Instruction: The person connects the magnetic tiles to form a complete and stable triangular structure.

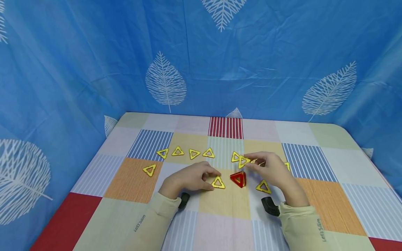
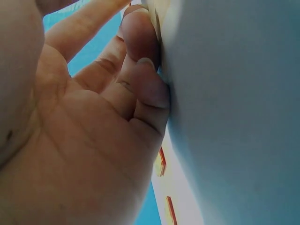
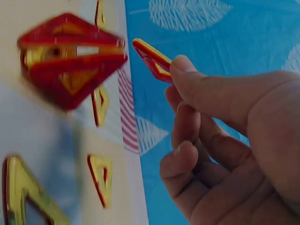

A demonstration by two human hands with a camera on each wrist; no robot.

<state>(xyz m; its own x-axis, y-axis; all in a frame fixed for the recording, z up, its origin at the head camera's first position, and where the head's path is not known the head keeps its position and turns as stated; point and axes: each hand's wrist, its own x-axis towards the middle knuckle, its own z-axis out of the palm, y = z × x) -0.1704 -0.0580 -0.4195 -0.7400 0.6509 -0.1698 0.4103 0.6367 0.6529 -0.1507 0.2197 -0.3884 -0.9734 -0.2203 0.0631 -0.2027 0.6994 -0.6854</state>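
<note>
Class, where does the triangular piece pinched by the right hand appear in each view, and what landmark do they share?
Head: the triangular piece is below and right of centre.
Left wrist: not visible.
Right wrist: the triangular piece is upper middle.
Shared landmark: blue curtain.

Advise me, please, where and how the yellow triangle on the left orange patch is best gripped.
I would pinch the yellow triangle across two outer edges, coming down from the near side: it lies flat on the orange patch, and the nearest other triangle lies farther back.
</note>
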